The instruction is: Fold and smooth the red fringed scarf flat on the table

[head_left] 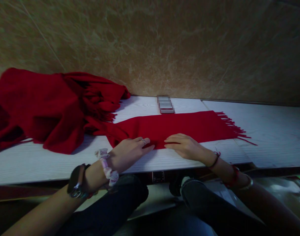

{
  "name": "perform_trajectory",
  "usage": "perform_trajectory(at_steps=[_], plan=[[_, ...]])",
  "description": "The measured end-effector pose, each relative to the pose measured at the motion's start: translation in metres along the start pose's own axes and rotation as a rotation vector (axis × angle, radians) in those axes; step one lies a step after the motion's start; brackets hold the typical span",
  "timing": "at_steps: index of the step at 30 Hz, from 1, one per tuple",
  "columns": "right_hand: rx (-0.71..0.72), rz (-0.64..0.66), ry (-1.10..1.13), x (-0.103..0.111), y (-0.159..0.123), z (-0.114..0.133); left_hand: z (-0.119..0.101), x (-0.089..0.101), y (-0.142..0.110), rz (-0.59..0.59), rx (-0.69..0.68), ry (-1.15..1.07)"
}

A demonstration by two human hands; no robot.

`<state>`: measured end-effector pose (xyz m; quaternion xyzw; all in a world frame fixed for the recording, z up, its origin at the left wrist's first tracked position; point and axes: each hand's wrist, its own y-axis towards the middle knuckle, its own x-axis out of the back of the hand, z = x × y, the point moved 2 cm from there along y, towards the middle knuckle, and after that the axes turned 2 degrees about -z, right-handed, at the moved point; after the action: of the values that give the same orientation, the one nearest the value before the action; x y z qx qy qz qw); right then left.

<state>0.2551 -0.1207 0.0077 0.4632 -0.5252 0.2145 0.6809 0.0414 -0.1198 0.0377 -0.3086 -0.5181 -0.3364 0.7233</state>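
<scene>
A red scarf (179, 126) is spread lengthwise on the white wood-grain bench, its fringed end pointing right and its other end bunched. My left hand (130, 152), with a ring on one finger, lies on the scarf's near edge, fingers stretched to the right. Facing it across a short gap, my right hand (185, 147) rests on the same edge, fingers pointing left and slightly apart. Both hands touch the cloth and look open. A larger heap of red fringed cloth (41, 108) lies at the left; whether it joins the scarf I cannot tell.
Behind the scarf, a small blurred rectangular item (165, 104) lies on the white bench (270, 131). A brown marbled wall (150, 46) rises along the bench's back edge. My legs (110, 203) are below the front edge.
</scene>
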Motion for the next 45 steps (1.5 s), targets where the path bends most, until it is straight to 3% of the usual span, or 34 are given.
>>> perform_trajectory(at_steps=[5, 8, 14, 22, 28, 34, 45], plan=[[-0.001, 0.033, 0.036, -0.001, 0.002, 0.005, -0.002, -0.001, 0.002, -0.075, -0.049, -0.123], [-0.052, 0.076, 0.005, 0.001, 0.006, 0.008, -0.007, 0.0, 0.005, -0.051, -0.038, -0.158], [-0.071, 0.125, 0.014, 0.002, 0.011, 0.01, -0.01, -0.002, 0.011, -0.001, 0.099, -0.201], [-0.147, 0.084, 0.098, -0.002, 0.015, 0.008, -0.012, 0.003, 0.018, -0.006, 0.289, -0.21], [-0.23, 0.142, 0.072, -0.002, 0.022, 0.006, -0.01, -0.001, 0.019, -0.054, 0.118, -0.246], [-0.297, 0.208, 0.026, -0.004, 0.029, 0.004, -0.004, -0.004, 0.017, -0.023, 0.409, -0.204], [-0.418, 0.242, -0.016, -0.005, 0.037, 0.006, -0.009, 0.007, 0.02, 0.113, 0.544, -0.157]])
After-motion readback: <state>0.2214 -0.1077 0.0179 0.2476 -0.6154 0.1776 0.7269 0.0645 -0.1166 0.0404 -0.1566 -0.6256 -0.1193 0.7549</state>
